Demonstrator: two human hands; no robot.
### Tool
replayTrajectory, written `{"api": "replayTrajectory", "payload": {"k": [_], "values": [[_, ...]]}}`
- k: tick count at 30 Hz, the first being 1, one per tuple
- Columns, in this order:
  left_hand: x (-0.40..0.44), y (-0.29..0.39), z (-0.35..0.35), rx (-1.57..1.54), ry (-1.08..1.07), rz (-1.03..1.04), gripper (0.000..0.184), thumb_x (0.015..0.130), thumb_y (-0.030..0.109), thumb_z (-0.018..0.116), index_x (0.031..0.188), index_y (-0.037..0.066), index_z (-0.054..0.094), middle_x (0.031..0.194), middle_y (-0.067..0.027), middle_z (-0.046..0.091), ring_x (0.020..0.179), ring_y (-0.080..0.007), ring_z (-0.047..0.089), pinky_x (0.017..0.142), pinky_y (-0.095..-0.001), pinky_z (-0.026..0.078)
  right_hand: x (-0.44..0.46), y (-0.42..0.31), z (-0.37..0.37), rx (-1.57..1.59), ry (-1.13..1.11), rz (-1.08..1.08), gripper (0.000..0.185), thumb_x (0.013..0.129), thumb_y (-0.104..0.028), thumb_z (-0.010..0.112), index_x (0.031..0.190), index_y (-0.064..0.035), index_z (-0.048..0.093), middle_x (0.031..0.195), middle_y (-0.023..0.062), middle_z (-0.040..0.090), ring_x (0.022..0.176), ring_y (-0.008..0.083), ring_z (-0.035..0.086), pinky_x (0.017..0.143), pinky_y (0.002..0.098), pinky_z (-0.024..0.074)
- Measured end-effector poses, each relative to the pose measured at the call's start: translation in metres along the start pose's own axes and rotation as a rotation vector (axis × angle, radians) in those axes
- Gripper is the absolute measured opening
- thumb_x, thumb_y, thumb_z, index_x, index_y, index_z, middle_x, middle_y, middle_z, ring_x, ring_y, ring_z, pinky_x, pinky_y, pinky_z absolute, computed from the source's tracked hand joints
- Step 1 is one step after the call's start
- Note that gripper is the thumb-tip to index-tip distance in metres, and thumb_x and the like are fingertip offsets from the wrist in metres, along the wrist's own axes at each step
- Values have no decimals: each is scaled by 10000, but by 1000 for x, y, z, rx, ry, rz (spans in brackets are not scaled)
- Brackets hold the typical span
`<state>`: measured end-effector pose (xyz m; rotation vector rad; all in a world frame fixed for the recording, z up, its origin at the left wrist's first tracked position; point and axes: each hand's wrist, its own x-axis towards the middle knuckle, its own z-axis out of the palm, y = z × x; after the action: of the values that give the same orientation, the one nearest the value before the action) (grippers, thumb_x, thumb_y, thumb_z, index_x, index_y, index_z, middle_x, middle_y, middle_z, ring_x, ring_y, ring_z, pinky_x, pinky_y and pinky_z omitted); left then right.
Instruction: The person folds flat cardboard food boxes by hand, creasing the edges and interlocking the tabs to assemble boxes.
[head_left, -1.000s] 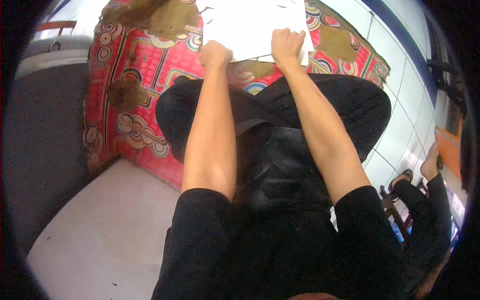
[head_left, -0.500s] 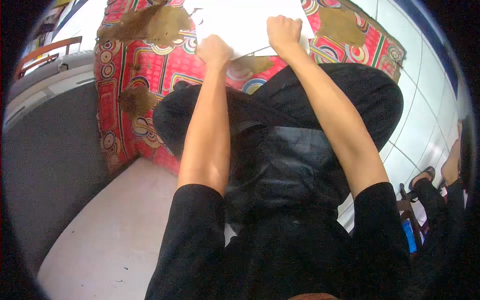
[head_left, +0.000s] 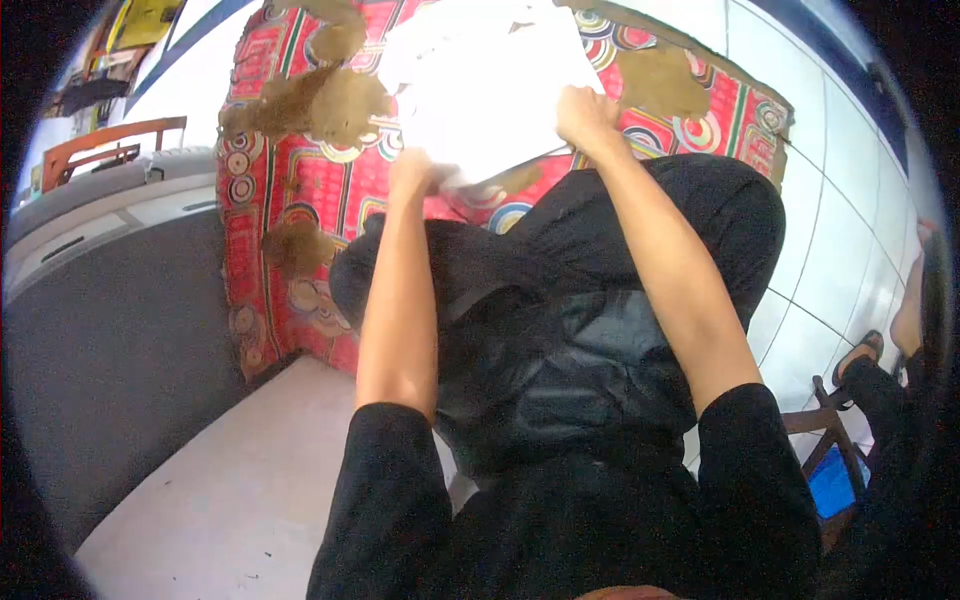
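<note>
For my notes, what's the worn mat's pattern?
The worn mat shows multicoloured rings and stripes on red, in the head view.

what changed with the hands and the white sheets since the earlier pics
Allowing for the shifted camera view, the left hand has come back toward the body and slightly left. The near edge of the white sheets now slopes more steeply. No clear new grasp or release shows; the left hand is blurred. The right hand stays at the sheets' right side.

Open mat (head_left: 325, 180) left of paper (head_left: 490, 110)
</note>
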<state>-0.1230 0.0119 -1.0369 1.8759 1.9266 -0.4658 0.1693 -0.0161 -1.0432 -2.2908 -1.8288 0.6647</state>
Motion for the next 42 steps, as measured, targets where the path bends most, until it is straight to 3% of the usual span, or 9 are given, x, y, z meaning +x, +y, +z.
{"api": "replayTrajectory", "payload": {"k": [3, 5, 8, 19, 20, 28, 35, 38, 42], "values": [[-21, 3, -23, -245, -273, -195, 542, 795, 515, 837, 1017, 21, 823, 1121, -224, 795, 1064, -369, 773, 913, -458, 615, -13, 4, -23, -9, -136, 31, 340, 859, -254, 691, 1081, -20, 795, 1112, 273, 776, 1084, 441, 757, 946, 543, 579], [-6, -8, -3, -337, 70, -320, 553, 819, 521, 813, 1012, 2, 818, 1139, -240, 787, 1095, -384, 761, 949, -477, 599, -18, -5, -35, -53, -161, 96, 426, 877, -316, 729, 1182, -22, 761, 1235, 214, 765, 1163, 408, 737, 940, 543, 593], [36, -38, 44, -349, 72, -92, 515, 827, 453, 791, 1005, -30, 807, 1124, -268, 779, 1076, -395, 762, 952, -490, 595, -2, 6, -11, -32, 167, -2, 446, 886, -329, 709, 1174, 9, 740, 1236, 237, 743, 1156, 419, 724, 939, 558, 587], [2, -7, 41, -265, 403, -111, 384, 756, 227, 754, 1002, -68, 751, 1041, -296, 763, 1031, -446, 754, 921, -498, 609, 37, 20, 31, 137, 142, 63, 440, 856, -322, 785, 1091, 43, 710, 1111, 295, 738, 1031, 453, 737, 869, 573, 598], [0, -3, 36, -281, 425, -121, 403, 752, 235, 771, 1019, -66, 744, 1053, -289, 765, 1038, -438, 755, 926, -495, 610, 20, 11, 4, 71, 87, -9, 318, 920, -255, 641, 1099, -15, 749, 1148, 267, 743, 1137, 422, 722, 940, 564, 581], [-13, -3, 11, -339, 160, -214, 576, 691, 280, 870, 1125, -67, 717, 1117, -266, 772, 1061, -429, 759, 939, -471, 618, 25, -4, -14, 258, 14, 187, 659, 887, -431, 784, 1328, 43, 661, 1309, 290, 702, 1218, 429, 692, 1035, 538, 546], [2, 1, 17, -430, 195, -228, 471, 710, 272, 829, 1014, -82, 763, 1052, -258, 792, 975, -392, 787, 843, -444, 629, 39, 3, 7, 375, 109, 207, 713, 809, -376, 874, 1299, 51, 579, 1267, 285, 707, 1194, 431, 708, 993, 532, 575], [13, -17, 36, -674, 170, -97, 399, 771, 299, 757, 889, -82, 767, 770, -215, 771, 745, -338, 789, 751, -453, 627, 68, 24, 53, 420, 71, 106, 685, 790, -344, 870, 1306, 26, 613, 1210, 266, 733, 1136, 389, 736, 953, 502, 590], [36, -34, 64, -705, 144, -81, 529, 777, 377, 746, 948, -124, 764, 847, -270, 776, 837, -370, 795, 781, -468, 618, 63, 42, 48, 515, -49, 44, 495, 805, -346, 834, 1084, 55, 754, 1021, 250, 786, 943, 357, 783, 786, 493, 616]]}}
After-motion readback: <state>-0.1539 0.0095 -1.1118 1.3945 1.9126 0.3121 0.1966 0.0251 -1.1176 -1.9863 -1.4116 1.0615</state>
